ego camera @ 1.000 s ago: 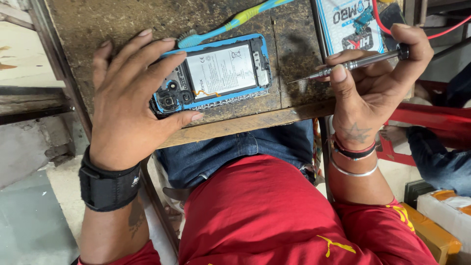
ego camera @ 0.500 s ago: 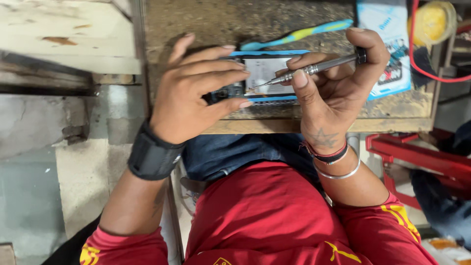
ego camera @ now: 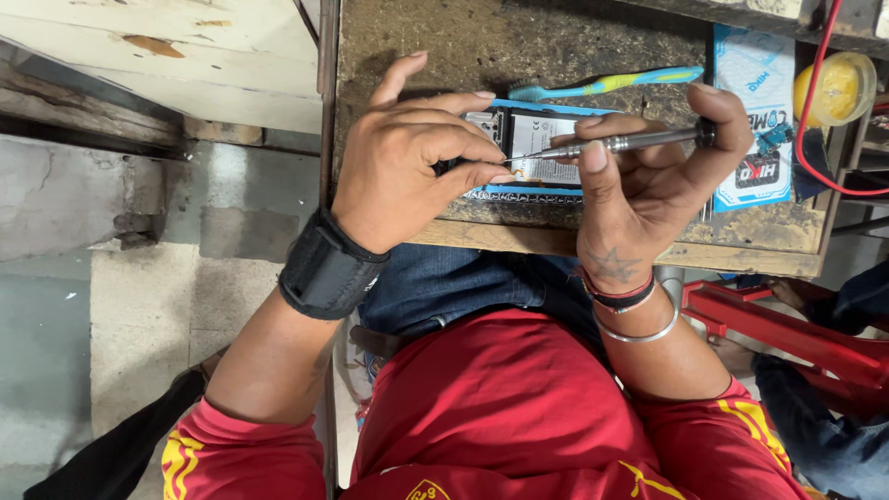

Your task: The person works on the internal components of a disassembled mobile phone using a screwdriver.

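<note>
An opened phone (ego camera: 540, 139) with a blue frame and its back cover off lies on the worn wooden bench (ego camera: 565, 46). My left hand (ego camera: 412, 157) rests on the phone's left part, thumb and forefinger pinched together at the tip of a slim metal screwdriver (ego camera: 619, 143). My right hand (ego camera: 648, 181) holds that screwdriver level above the phone, its tip pointing left toward my left fingertips. Whether something tiny sits between those fingertips is too small to tell. A black wrist strap wraps my left wrist.
A blue and yellow toothbrush (ego camera: 607, 85) lies just beyond the phone. A blue and white card (ego camera: 755, 111) sits at the right, with a yellow round container (ego camera: 833, 88) and a red wire (ego camera: 815, 120) past it. A red plastic stool (ego camera: 787, 333) stands lower right.
The view has swung right, so bench and phone sit more central. My right hand brought the screwdriver from the bench's right side over the phone. My left fingers went from spread flat to pinched at its tip.
</note>
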